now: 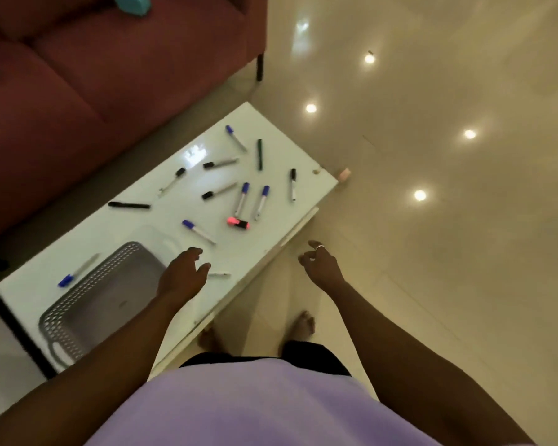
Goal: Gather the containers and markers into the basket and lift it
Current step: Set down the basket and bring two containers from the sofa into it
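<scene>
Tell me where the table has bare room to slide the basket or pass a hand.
Bare patches: the far corner of the white table beyond the blue-capped marker, and the strip between the black pen and the grey basket. The middle is crowded with markers around the pink highlighter. Both hands, left hand and right hand, are empty.

- A glossy cream tiled floor (pixel 432 252) fills the right side, mirroring four round ceiling lights as bright spots.
- A dark red sofa (pixel 94 75) stands at upper left — one thin black leg (pixel 260 67) shows at its corner.
- A low white glossy worktop (pixel 271 175) runs diagonally just beside the sofa.
- A small pinkish block (pixel 344 174) lies on the floor by the worktop's far corner.
</scene>
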